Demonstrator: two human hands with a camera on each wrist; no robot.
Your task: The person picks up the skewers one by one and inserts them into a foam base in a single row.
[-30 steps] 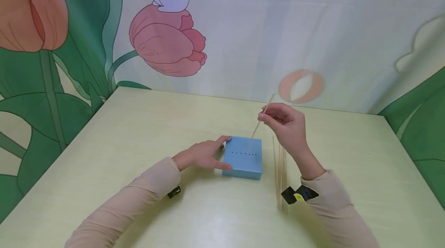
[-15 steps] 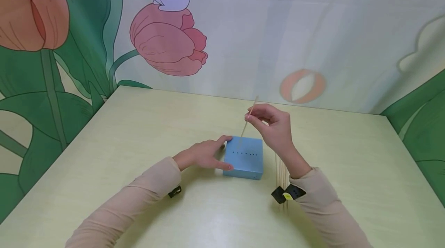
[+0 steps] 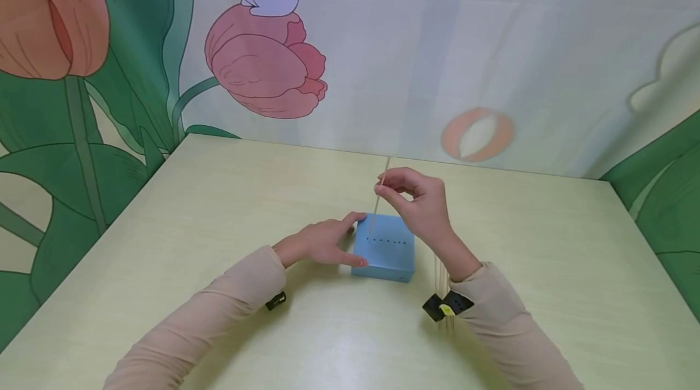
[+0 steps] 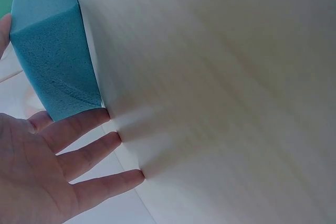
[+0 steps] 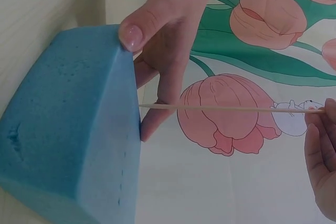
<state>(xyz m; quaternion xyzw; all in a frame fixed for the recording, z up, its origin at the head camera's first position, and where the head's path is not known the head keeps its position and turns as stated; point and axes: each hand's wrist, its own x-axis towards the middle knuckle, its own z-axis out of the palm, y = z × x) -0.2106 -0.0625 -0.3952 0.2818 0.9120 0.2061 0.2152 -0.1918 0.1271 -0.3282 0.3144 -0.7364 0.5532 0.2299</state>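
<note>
A blue foam block (image 3: 384, 259) lies on the table, a row of small dark holes across its top. My left hand (image 3: 325, 242) spreads around the block's left end, thumb on the near corner and index finger at the far one. In the left wrist view the other fingers (image 4: 86, 156) stretch out straight, tips against the table. My right hand (image 3: 418, 201) pinches a thin bamboo skewer (image 5: 226, 108) between thumb and fingertips, above and behind the block. The skewer slants down, its pointed tip close to the leftmost hole; whether it touches I cannot tell.
Several more skewers (image 3: 438, 274) lie on the table right of the block, partly hidden under my right wrist. A black wrist device (image 3: 445, 306) sits on that cuff. Behind the table's far edge hangs a curtain (image 3: 377, 56) printed with tulips.
My right hand has moved left and slightly down with the skewer, which now stands steeper. Its tip has passed along the block from the right to the leftmost hole. My left hand stays put.
</note>
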